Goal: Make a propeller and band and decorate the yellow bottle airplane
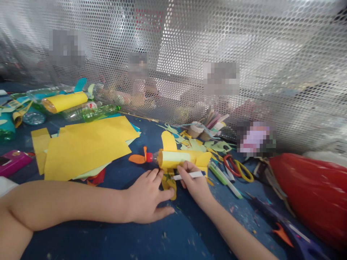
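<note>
A yellow paper-covered bottle plane (pixel 179 158) with an orange propeller (pixel 137 158) and red cap lies on the blue table (pixel 168 234). My left hand (pixel 148 196) rests flat beside it, fingers spread, pressing down the plane's lower yellow wing (pixel 170 184). My right hand (pixel 193 182) is closed round a white pen (pixel 189 175), whose tip points left at that wing.
Yellow paper sheets (pixel 84 148) lie at the left, with plastic bottles (pixel 89 112) and another yellow roll behind. Scissors (pixel 238 168) and paper scraps sit at the right, beside a red shiny object (pixel 314 191). A perforated metal screen (pixel 244 54) closes off the back.
</note>
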Demonstrator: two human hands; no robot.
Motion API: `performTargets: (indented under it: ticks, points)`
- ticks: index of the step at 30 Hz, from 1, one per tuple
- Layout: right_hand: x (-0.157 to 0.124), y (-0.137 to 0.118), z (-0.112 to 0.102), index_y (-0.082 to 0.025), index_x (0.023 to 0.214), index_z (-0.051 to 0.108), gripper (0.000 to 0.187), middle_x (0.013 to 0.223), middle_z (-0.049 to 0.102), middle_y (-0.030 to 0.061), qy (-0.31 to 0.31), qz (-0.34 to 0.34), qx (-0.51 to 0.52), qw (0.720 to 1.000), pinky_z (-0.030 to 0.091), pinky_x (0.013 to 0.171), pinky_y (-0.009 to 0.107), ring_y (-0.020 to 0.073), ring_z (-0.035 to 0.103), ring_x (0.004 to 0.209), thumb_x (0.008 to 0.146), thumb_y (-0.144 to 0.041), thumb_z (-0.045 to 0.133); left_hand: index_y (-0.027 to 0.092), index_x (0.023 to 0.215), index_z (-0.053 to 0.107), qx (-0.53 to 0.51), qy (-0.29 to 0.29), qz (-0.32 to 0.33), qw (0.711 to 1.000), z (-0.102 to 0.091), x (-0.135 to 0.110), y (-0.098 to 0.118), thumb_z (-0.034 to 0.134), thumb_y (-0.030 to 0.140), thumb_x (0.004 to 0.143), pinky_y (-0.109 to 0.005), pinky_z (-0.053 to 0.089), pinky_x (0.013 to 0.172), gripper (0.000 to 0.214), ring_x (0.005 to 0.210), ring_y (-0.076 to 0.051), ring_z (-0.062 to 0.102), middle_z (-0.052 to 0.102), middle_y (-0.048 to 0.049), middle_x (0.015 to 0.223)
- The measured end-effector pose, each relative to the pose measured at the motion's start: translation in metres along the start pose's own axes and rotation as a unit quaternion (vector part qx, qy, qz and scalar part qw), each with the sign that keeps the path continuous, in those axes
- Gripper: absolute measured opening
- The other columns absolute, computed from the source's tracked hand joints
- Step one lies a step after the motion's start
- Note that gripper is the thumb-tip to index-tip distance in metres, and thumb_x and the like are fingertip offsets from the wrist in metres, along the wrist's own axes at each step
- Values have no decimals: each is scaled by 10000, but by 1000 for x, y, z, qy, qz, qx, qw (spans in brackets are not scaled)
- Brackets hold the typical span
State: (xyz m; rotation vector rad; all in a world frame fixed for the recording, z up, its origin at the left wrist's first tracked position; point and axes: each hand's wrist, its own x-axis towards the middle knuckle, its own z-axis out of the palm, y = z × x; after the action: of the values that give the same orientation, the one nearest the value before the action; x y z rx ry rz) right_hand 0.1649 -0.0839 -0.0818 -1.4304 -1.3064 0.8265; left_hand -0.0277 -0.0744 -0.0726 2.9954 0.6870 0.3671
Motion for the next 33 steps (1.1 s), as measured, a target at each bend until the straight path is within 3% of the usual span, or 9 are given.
performTargets:
  ticks: [33]
  points:
    - [-1, 0, 0, -242, 574, 350, 352, 352, 400, -85, 7, -9, -31, 999, 281, 391, 222, 90, 340, 340, 807, -412, 553, 244, 1196, 565, 2, -1, 0, 1000, 0, -1, 1, 351, 564, 889, -520, 387, 921, 493, 1183, -372, 444, 487, -176, 1301]
